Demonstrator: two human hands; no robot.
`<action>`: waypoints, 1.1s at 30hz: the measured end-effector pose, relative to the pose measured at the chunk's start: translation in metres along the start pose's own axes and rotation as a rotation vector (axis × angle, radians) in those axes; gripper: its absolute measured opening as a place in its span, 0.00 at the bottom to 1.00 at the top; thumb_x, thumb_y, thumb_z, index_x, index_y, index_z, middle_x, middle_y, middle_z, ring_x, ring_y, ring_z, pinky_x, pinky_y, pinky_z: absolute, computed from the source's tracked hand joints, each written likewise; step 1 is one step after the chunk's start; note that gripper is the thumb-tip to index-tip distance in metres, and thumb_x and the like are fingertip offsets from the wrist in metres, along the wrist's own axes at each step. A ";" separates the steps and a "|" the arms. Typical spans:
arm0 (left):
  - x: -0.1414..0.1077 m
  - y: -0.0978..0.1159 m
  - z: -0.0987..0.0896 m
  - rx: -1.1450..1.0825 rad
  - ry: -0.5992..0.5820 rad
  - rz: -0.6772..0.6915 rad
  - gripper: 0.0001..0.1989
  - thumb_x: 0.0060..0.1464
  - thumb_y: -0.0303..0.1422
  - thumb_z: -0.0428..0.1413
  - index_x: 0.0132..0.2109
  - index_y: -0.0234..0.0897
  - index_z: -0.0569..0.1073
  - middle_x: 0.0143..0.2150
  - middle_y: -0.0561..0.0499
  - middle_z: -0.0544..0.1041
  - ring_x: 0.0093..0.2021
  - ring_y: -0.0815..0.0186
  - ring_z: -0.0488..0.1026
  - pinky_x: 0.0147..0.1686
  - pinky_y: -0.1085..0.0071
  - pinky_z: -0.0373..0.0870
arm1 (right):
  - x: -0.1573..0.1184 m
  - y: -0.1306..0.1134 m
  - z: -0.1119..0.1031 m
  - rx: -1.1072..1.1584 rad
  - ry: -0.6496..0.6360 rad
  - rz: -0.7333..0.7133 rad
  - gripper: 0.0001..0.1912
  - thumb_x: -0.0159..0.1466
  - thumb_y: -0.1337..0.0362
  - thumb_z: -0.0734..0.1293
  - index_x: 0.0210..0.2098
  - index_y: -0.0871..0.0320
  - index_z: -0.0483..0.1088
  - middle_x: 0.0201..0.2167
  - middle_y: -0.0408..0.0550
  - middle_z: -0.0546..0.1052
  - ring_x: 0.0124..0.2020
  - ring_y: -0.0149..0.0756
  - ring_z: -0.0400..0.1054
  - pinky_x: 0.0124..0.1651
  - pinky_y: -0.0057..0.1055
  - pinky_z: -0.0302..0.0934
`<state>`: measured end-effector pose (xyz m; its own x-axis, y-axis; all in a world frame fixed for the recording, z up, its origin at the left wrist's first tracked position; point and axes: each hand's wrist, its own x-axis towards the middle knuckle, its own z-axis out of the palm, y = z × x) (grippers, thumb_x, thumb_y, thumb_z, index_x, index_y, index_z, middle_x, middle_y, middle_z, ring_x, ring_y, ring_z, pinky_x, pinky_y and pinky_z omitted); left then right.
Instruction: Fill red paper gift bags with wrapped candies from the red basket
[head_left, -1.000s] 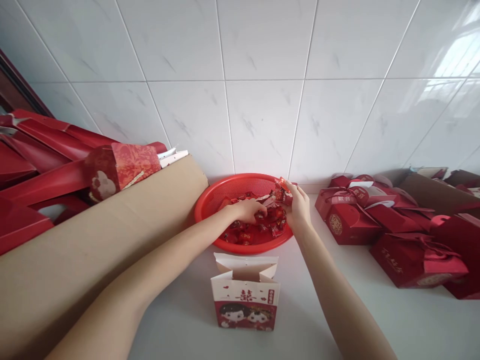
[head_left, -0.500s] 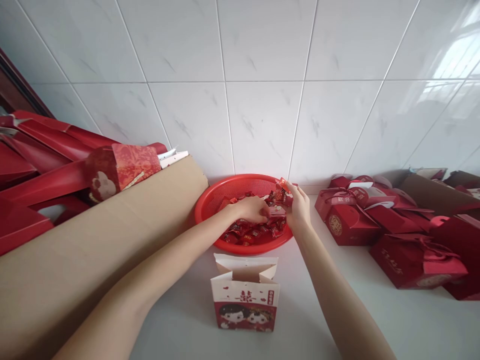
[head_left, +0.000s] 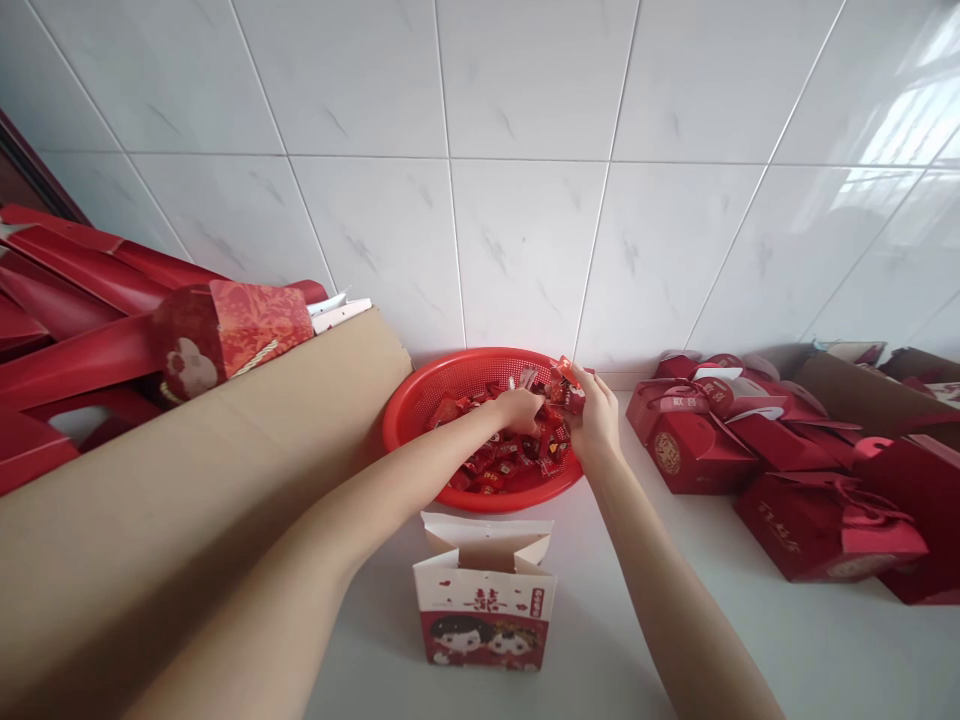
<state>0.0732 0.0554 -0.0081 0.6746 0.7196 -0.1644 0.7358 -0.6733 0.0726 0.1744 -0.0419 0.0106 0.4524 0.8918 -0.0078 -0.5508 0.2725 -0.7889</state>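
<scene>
A red plastic basket (head_left: 409,415) holds many small red-wrapped candies (head_left: 495,465). My left hand (head_left: 519,410) reaches into it among the candies; its fingertips are hidden, so its grip does not show. At the basket's right rim my right hand (head_left: 596,415) is closed around some red wrapped candies (head_left: 568,385), which stick out past its fingers. In front of the basket stands an upright paper bag (head_left: 484,620), open at the top, white above and red below, with two cartoon faces.
On the left a long cardboard box (head_left: 285,410) holds red boxes and bags. Several folded red gift boxes (head_left: 697,445) stand at the right, with another cardboard box (head_left: 844,385) behind. A tiled wall (head_left: 525,250) rises behind the basket.
My left hand has moved slightly back and deeper among the candies. A pinkish packet near its fingers no longer shows in the same place. My right hand stays at the rim.
</scene>
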 end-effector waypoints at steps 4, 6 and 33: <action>0.009 -0.001 0.013 -0.036 0.040 0.047 0.29 0.42 0.37 0.68 0.53 0.35 0.76 0.54 0.39 0.79 0.60 0.46 0.71 0.59 0.61 0.64 | -0.001 -0.001 0.001 0.005 0.001 0.002 0.13 0.45 0.58 0.76 0.26 0.57 0.72 0.27 0.41 0.78 0.26 0.31 0.71 0.23 0.25 0.66; 0.009 -0.002 0.015 -0.071 0.033 0.048 0.26 0.41 0.34 0.68 0.50 0.36 0.77 0.52 0.41 0.80 0.59 0.48 0.72 0.58 0.61 0.66 | -0.002 -0.002 0.001 0.010 0.005 0.012 0.13 0.44 0.59 0.76 0.26 0.57 0.72 0.26 0.41 0.78 0.25 0.31 0.71 0.23 0.25 0.65; -0.019 -0.028 -0.020 -0.481 -0.197 0.019 0.18 0.39 0.32 0.67 0.42 0.42 0.83 0.41 0.55 0.82 0.46 0.58 0.76 0.46 0.69 0.69 | 0.008 0.003 -0.004 0.101 -0.080 0.102 0.13 0.49 0.58 0.75 0.33 0.57 0.76 0.29 0.42 0.80 0.26 0.31 0.72 0.30 0.27 0.70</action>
<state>0.0407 0.0638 0.0131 0.6987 0.6310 -0.3371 0.6981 -0.4986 0.5138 0.1788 -0.0355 0.0058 0.3357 0.9414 -0.0324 -0.6606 0.2108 -0.7205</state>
